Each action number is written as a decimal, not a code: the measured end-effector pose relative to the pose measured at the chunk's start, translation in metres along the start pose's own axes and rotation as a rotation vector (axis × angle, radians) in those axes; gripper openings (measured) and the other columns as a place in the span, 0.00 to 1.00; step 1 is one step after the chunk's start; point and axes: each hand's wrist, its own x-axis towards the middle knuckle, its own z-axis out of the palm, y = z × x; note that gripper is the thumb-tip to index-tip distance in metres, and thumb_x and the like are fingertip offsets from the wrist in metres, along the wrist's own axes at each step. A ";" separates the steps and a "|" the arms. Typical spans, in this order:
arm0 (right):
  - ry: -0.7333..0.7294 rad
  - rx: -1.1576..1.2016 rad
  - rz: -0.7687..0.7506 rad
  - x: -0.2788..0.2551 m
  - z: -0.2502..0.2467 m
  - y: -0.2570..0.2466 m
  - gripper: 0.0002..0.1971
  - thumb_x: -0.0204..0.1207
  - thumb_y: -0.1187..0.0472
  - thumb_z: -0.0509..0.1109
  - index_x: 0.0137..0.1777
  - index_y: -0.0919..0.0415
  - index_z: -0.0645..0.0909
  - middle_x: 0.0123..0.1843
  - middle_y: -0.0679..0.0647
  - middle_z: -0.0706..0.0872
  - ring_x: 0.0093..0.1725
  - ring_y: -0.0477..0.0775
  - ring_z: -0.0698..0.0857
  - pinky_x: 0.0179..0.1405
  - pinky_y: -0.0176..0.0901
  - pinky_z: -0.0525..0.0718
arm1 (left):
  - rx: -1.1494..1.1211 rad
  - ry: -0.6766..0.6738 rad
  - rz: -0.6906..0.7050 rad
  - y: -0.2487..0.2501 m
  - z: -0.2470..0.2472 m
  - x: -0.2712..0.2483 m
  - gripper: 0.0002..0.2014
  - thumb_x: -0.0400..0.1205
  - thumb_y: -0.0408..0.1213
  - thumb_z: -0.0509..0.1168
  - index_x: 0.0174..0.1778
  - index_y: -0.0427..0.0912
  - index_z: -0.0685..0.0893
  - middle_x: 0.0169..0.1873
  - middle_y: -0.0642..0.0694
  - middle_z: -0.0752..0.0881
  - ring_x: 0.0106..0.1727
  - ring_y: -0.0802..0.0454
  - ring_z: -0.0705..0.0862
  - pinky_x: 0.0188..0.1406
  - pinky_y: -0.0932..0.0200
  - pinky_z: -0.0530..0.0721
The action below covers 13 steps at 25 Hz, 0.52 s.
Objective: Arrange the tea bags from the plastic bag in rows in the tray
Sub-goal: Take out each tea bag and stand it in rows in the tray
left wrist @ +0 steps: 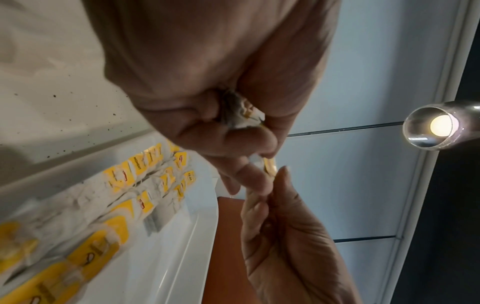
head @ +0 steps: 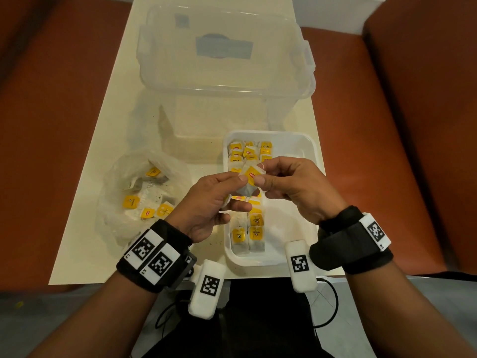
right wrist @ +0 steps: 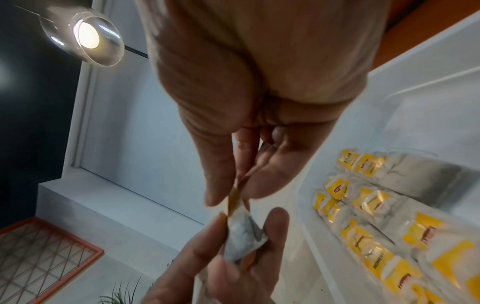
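step: tidying one tea bag (head: pixel 249 180) over tray (head: pixel 304 147) | left hand (head: pixel 209 202), right hand (head: pixel 289 187) both pinch it | next, likely: lay it in a row

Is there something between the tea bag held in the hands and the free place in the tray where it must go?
Nothing visible. Both hands pinch the tea bag above the tray; its right part lies bare beside the filled rows.

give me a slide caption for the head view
Both hands, left hand and right hand, pinch one tea bag above the half-filled tray.
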 end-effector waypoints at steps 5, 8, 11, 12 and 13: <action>0.073 -0.013 0.027 0.002 -0.009 0.007 0.04 0.74 0.63 0.79 0.47 0.57 0.88 0.46 0.55 0.92 0.44 0.49 0.90 0.42 0.43 0.85 | -0.017 0.025 -0.068 -0.003 0.001 0.003 0.17 0.84 0.53 0.66 0.58 0.46 0.89 0.51 0.46 0.93 0.34 0.58 0.88 0.20 0.69 0.71; 0.113 -0.060 0.011 0.008 -0.022 0.008 0.04 0.75 0.63 0.78 0.48 0.58 0.86 0.44 0.59 0.93 0.42 0.53 0.90 0.38 0.42 0.83 | -0.004 0.101 -0.089 -0.007 -0.004 0.007 0.22 0.80 0.61 0.66 0.50 0.45 0.92 0.40 0.52 0.92 0.24 0.61 0.75 0.16 0.70 0.66; 0.185 -0.213 -0.034 0.018 -0.036 0.016 0.05 0.76 0.61 0.79 0.48 0.59 0.87 0.38 0.55 0.91 0.37 0.50 0.88 0.34 0.40 0.81 | -0.032 0.129 -0.092 -0.012 -0.008 0.009 0.24 0.78 0.64 0.66 0.47 0.45 0.92 0.30 0.54 0.79 0.24 0.61 0.68 0.18 0.68 0.65; 0.217 -0.293 -0.047 0.023 -0.041 0.021 0.05 0.76 0.60 0.79 0.49 0.57 0.87 0.39 0.55 0.92 0.37 0.49 0.88 0.35 0.41 0.81 | -0.053 0.127 -0.103 -0.013 -0.009 0.009 0.24 0.79 0.63 0.66 0.49 0.44 0.92 0.30 0.54 0.77 0.25 0.60 0.69 0.19 0.67 0.67; 0.244 -0.373 -0.049 0.028 -0.046 0.027 0.04 0.76 0.58 0.79 0.48 0.55 0.87 0.40 0.54 0.92 0.37 0.49 0.89 0.36 0.43 0.82 | -0.079 0.119 -0.113 -0.014 -0.010 0.008 0.23 0.81 0.60 0.65 0.52 0.43 0.91 0.31 0.53 0.76 0.26 0.59 0.71 0.21 0.66 0.69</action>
